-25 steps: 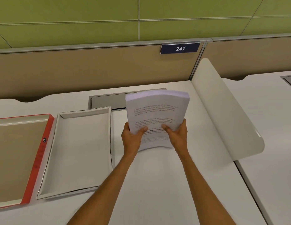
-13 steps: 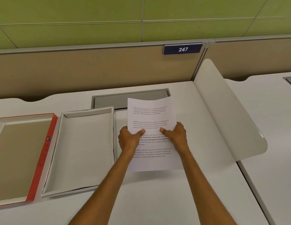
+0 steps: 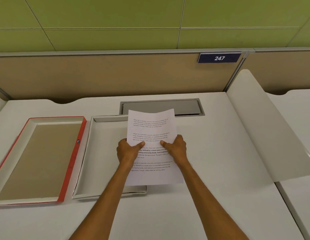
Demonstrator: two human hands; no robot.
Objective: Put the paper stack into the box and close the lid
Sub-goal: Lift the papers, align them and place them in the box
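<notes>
I hold the paper stack [image 3: 151,130], white sheets with printed text, flat and face up between both hands. My left hand [image 3: 127,151] grips its left edge, thumb on top. My right hand [image 3: 176,149] grips its right edge the same way. The stack hangs over the right side of the open white box [image 3: 102,153], hiding the box's right wall. Left of the box lies its lid [image 3: 38,158], upside down, with a red rim and a brown inside.
A grey cable hatch [image 3: 185,107] is set into the white desk behind the paper. A curved white divider [image 3: 265,132] rises along the desk's right edge. A beige partition with a blue plate reading 247 [image 3: 219,58] closes the back.
The stack went from upright on its edge to lying flat, and it moved left with both hands until it overlaps the open box.
</notes>
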